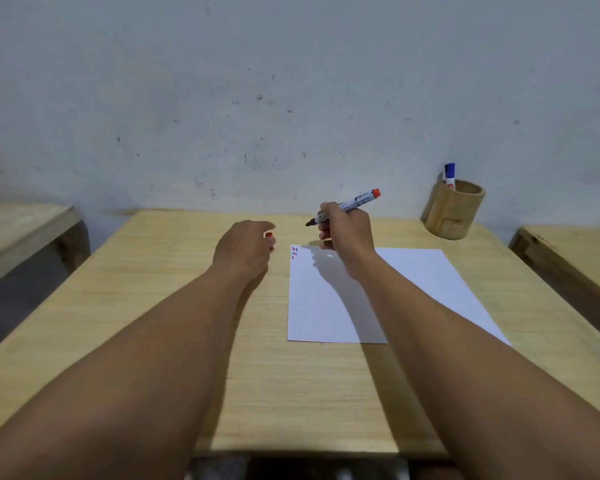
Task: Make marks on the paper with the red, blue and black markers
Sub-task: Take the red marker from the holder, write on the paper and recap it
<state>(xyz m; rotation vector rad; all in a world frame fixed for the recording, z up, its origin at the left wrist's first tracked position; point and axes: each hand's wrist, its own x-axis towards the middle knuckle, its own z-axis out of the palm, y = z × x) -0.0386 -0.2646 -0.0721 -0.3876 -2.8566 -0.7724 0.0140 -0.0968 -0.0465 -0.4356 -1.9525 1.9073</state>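
My right hand (347, 233) holds the red marker (355, 201) above the far left part of the white paper (329, 306). The marker is uncapped, its dark tip pointing left and its red end up to the right. My left hand (245, 251) is closed around the red cap (269, 235), just left of the paper's top corner. Several small red, blue and black marks (294, 252) sit in the paper's top left corner. A blue marker (449, 174) stands in the wooden pen holder (452, 211) at the far right. No black marker is visible.
The paper lies on a light wooden desk (174, 323) set against a pale wall. Other wooden desks stand at the left (21, 230) and right (575, 251), with gaps between.
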